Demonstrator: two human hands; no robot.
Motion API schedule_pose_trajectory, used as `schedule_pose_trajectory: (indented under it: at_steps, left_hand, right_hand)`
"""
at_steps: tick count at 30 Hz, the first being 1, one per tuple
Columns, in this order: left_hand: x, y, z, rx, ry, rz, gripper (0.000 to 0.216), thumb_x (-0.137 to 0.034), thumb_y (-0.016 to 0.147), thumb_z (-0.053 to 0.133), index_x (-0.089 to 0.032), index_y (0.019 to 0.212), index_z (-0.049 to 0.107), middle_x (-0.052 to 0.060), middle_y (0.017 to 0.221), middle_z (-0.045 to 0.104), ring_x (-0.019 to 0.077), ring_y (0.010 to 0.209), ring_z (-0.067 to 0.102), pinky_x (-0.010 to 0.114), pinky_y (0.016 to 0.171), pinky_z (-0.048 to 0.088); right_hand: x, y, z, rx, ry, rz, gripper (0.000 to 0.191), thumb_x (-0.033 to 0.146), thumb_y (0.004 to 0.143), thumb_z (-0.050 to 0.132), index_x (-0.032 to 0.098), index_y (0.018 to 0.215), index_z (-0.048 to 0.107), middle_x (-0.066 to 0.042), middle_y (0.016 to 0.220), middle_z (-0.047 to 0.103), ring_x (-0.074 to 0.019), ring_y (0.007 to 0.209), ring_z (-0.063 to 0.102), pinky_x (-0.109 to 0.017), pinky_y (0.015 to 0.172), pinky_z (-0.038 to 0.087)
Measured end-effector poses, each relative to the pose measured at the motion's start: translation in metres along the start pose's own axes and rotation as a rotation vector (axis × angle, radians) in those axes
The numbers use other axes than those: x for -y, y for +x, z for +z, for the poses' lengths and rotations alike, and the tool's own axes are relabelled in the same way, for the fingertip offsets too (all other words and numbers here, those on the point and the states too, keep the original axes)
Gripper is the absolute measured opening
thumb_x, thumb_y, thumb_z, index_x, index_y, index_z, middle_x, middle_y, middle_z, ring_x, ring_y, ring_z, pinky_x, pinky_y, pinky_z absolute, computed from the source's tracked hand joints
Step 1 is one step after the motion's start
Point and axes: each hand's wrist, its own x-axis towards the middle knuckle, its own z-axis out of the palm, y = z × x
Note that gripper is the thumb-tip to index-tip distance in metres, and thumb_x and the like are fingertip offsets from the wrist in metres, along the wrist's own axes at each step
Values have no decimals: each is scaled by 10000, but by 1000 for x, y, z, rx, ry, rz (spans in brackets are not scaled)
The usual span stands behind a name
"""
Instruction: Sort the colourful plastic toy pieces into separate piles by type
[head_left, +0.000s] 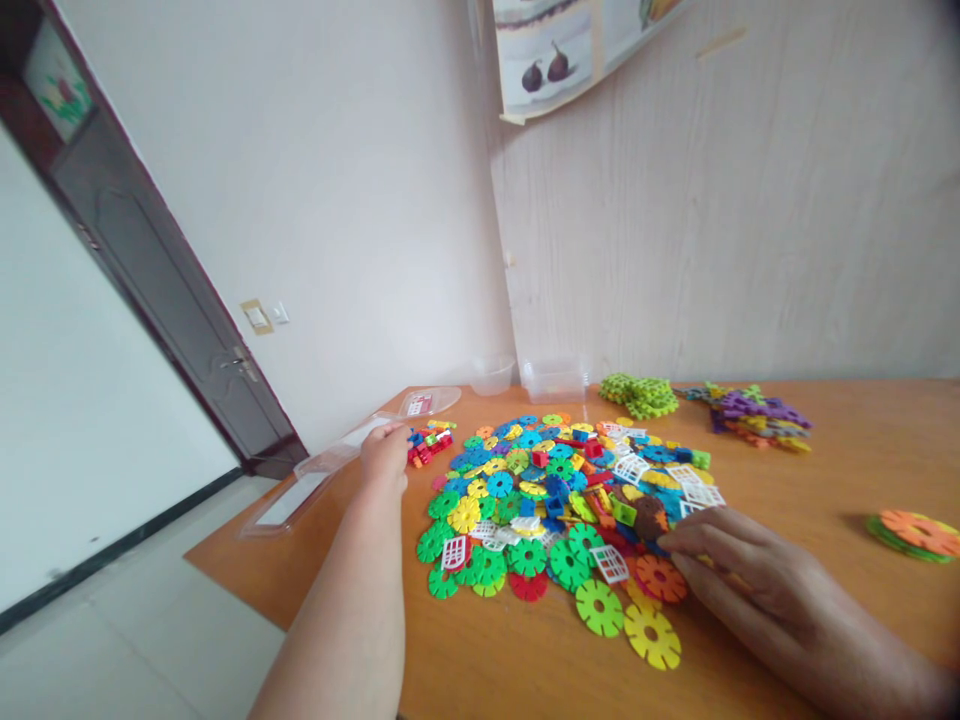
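A big heap of flat plastic snowflake pieces (pixel 559 500) in green, yellow, blue, red and white covers the middle of the wooden table (pixel 787 470). My left hand (pixel 384 455) is curled at the heap's far left, beside a small cluster of red and blue pieces (pixel 429 443); what its fingers hold is hidden. My right hand (pixel 757 580) lies at the heap's near right edge, fingers stretched toward an orange piece (pixel 660 577) and a brown one (pixel 649 517).
A clear plastic lid (pixel 330 470) lies along the table's left edge. Two clear tubs (pixel 525 377) stand by the wall. Sorted stacks sit behind and right: green (pixel 641 394), purple mixed (pixel 754 413), orange on green (pixel 916 533). A door (pixel 172 290) stands left.
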Motion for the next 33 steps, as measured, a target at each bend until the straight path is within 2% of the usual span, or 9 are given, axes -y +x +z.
schedule_pose_trajectory:
  at_steps: [6, 14, 18, 21, 25, 30, 33]
  left_hand:
    - [13, 3, 0, 23, 21, -73, 114, -179, 649, 647, -139, 756, 643, 32, 589, 647, 145, 509, 594, 240, 485, 451]
    - [19, 7, 2, -28, 66, -86, 131, -232, 659, 670, -151, 744, 612, 39, 629, 648, 150, 562, 611, 234, 498, 454]
    - [16, 3, 3, -40, 108, -53, 137, -255, 663, 649, -152, 745, 610, 29, 617, 626, 144, 545, 584, 226, 480, 425]
    - [6, -7, 4, 13, 134, 15, 128, -260, 681, 613, -162, 762, 620, 10, 603, 608, 137, 541, 561, 217, 475, 400]
    - [-14, -29, 8, 257, 157, 104, 153, -267, 679, 642, -174, 798, 664, 1, 655, 648, 130, 583, 576, 220, 542, 435]
    - [-32, -68, 15, 845, 288, 317, 247, -336, 740, 667, -177, 927, 683, 9, 789, 678, 147, 725, 608, 250, 667, 465]
    - [-36, -87, 19, 1091, 396, 414, 232, -351, 774, 654, -179, 927, 681, 9, 801, 659, 144, 741, 594, 256, 683, 456]
  right_hand:
    - [0, 0, 0, -11, -6, 10, 204, 312, 963, 486, 242, 1014, 671, -86, 1036, 677, -215, 935, 674, -306, 787, 587]
    - [1, 0, -1, -20, -6, 8, 201, 298, 965, 483, 240, 1003, 672, -80, 1015, 679, -201, 911, 676, -288, 777, 586]
    - [1, 1, -1, -29, -9, -1, 204, 301, 966, 478, 236, 996, 669, -82, 997, 678, -200, 897, 674, -288, 761, 585]
    - [2, 1, -1, -36, -9, -4, 204, 300, 965, 477, 237, 994, 669, -81, 993, 678, -198, 892, 674, -287, 762, 583]
    - [3, 2, -2, -43, -13, -7, 197, 297, 963, 480, 241, 986, 667, -75, 983, 676, -195, 885, 673, -281, 756, 580]
    - [3, 2, -1, -25, -10, -3, 182, 286, 967, 479, 245, 999, 653, -73, 1002, 661, -193, 910, 662, -282, 772, 569]
    - [0, 0, 0, -7, -2, 13, 181, 280, 972, 472, 248, 1025, 642, -72, 1016, 654, -193, 918, 655, -290, 781, 561]
